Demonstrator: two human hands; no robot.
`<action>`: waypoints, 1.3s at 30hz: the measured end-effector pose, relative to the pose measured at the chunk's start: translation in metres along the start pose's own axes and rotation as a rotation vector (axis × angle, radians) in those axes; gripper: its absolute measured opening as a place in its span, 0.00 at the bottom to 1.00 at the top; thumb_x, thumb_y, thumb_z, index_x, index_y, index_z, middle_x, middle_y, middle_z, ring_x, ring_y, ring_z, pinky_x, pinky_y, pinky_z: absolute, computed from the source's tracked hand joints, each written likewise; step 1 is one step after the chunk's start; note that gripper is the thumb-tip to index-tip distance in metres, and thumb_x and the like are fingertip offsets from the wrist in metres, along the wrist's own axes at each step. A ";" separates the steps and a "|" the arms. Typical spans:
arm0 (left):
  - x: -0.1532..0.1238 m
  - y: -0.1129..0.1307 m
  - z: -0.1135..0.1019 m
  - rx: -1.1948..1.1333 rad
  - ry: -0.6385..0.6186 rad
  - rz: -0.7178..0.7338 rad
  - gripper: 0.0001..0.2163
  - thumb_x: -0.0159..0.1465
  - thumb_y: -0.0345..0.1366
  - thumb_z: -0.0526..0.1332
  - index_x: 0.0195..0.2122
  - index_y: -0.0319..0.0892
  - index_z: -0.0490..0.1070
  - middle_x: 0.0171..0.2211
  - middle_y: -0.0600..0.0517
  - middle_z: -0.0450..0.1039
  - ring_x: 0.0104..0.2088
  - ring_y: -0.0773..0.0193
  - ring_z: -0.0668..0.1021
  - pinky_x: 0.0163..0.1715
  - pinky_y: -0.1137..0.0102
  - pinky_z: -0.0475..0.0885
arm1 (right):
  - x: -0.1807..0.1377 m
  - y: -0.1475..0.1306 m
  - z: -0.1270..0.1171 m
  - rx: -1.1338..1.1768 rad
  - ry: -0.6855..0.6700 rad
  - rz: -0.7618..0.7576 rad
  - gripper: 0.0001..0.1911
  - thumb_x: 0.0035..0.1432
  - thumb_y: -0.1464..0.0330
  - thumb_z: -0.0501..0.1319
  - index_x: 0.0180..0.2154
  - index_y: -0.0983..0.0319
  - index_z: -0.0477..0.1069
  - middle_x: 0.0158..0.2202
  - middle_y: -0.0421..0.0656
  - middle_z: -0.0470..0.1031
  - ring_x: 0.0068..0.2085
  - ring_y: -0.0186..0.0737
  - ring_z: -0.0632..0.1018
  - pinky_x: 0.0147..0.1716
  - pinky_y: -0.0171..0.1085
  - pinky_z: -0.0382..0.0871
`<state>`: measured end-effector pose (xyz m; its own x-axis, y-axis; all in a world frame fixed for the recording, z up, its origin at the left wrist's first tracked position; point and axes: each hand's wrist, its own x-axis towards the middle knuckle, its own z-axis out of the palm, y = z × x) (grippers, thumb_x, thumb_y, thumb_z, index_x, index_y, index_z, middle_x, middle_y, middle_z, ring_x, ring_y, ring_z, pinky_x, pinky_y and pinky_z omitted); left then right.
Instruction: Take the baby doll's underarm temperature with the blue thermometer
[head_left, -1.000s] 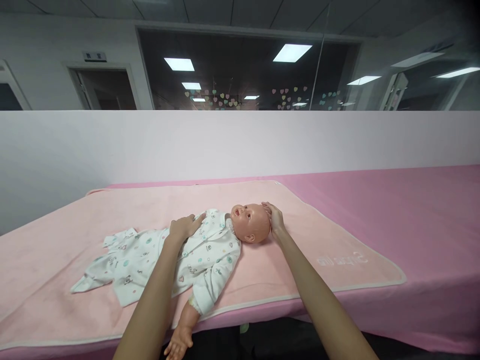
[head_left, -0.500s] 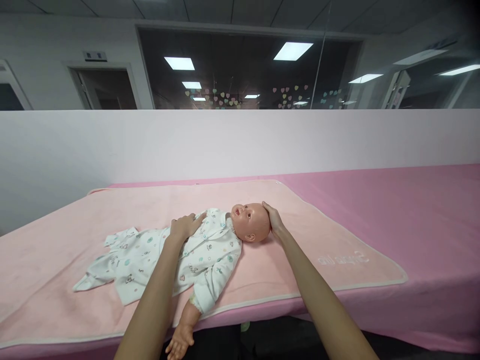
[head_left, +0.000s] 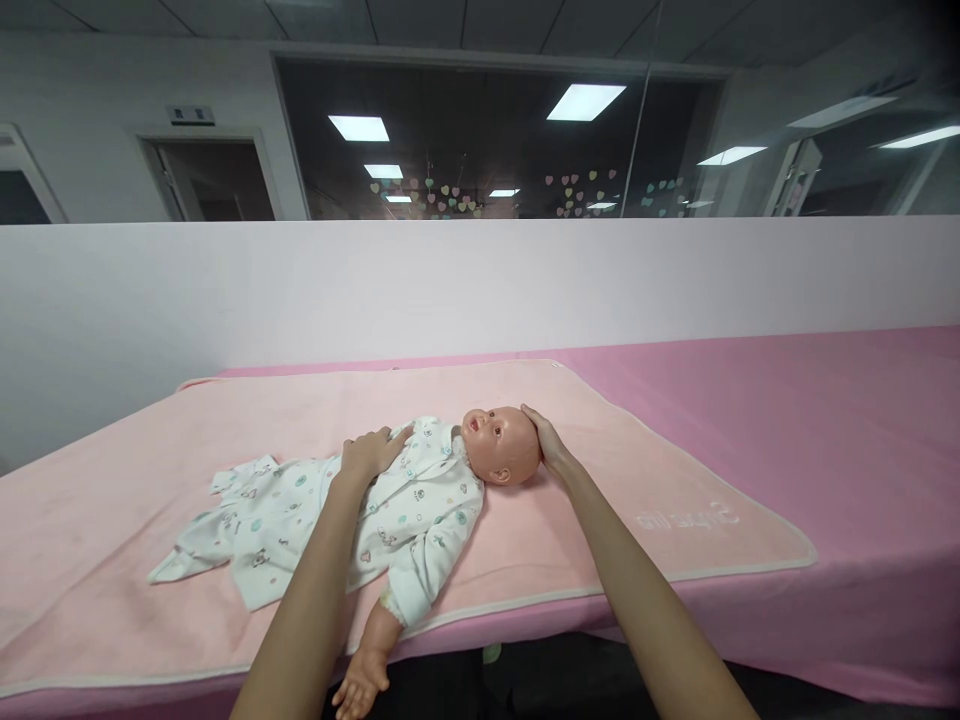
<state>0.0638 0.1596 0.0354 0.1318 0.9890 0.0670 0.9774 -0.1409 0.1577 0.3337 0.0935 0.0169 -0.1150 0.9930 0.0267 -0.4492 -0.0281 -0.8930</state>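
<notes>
While the baby doll lies on its back on the light pink blanket, near the front edge of the pink table cover, my left hand rests flat and open on its chest. My right hand cups the back of its head, with the fingers curved around it. I think the dressing is mostly done. The white suit with little pictures covers the body, and the near arm is through its sleeve. The suit's legs look flat and empty (I cannot see any feet), so they may be what is left.
</notes>
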 end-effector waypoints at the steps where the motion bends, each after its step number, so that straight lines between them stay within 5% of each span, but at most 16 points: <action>1: 0.000 0.000 0.000 -0.005 -0.001 -0.002 0.36 0.55 0.61 0.34 0.43 0.41 0.68 0.44 0.40 0.73 0.47 0.45 0.72 0.47 0.53 0.57 | -0.001 0.000 0.000 0.019 -0.019 0.012 0.25 0.53 0.52 0.50 0.36 0.65 0.73 0.39 0.49 0.77 0.42 0.49 0.76 0.42 0.42 0.69; 4: 0.000 0.000 0.000 -0.018 -0.001 -0.003 0.36 0.55 0.62 0.34 0.44 0.41 0.68 0.44 0.39 0.73 0.47 0.45 0.71 0.47 0.53 0.57 | 0.006 0.001 -0.009 0.037 0.065 -0.004 0.22 0.52 0.54 0.53 0.35 0.64 0.73 0.37 0.49 0.77 0.41 0.48 0.76 0.41 0.42 0.69; 10: 0.001 -0.001 0.001 -0.033 0.000 -0.001 0.36 0.55 0.62 0.35 0.44 0.41 0.69 0.45 0.39 0.72 0.47 0.44 0.71 0.47 0.52 0.56 | 0.024 0.003 -0.032 0.024 0.487 -0.279 0.12 0.50 0.60 0.58 0.36 0.58 0.72 0.37 0.41 0.77 0.42 0.40 0.76 0.42 0.37 0.69; 18: 0.002 -0.001 0.002 -0.040 0.003 -0.003 0.35 0.55 0.62 0.35 0.44 0.41 0.68 0.45 0.38 0.72 0.47 0.44 0.71 0.47 0.52 0.56 | 0.005 0.003 -0.004 0.003 0.002 0.007 0.24 0.53 0.52 0.50 0.35 0.64 0.74 0.37 0.48 0.78 0.40 0.48 0.77 0.41 0.42 0.69; 29: 0.003 -0.003 0.003 -0.042 0.004 -0.004 0.35 0.55 0.62 0.35 0.43 0.41 0.69 0.44 0.39 0.72 0.46 0.44 0.71 0.46 0.52 0.57 | 0.027 0.006 -0.038 -0.057 0.491 -0.322 0.17 0.49 0.54 0.57 0.36 0.58 0.72 0.43 0.44 0.75 0.46 0.43 0.73 0.43 0.40 0.68; 36: 0.002 -0.002 0.003 -0.041 0.010 -0.004 0.35 0.55 0.62 0.35 0.43 0.41 0.69 0.44 0.39 0.72 0.47 0.44 0.71 0.46 0.52 0.57 | 0.015 0.008 -0.014 -0.271 0.179 -0.441 0.15 0.47 0.56 0.59 0.30 0.61 0.75 0.35 0.44 0.78 0.43 0.45 0.74 0.44 0.40 0.65; 39: 0.002 -0.002 0.003 -0.032 0.009 -0.004 0.35 0.55 0.62 0.35 0.43 0.41 0.69 0.44 0.39 0.72 0.47 0.44 0.71 0.47 0.52 0.57 | 0.013 0.008 -0.011 -0.241 0.164 -0.429 0.16 0.48 0.56 0.58 0.30 0.61 0.75 0.34 0.44 0.78 0.41 0.45 0.75 0.44 0.40 0.65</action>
<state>0.0625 0.1622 0.0327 0.1267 0.9891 0.0749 0.9721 -0.1388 0.1890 0.3381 0.1077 0.0052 0.1835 0.9150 0.3593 -0.2069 0.3933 -0.8958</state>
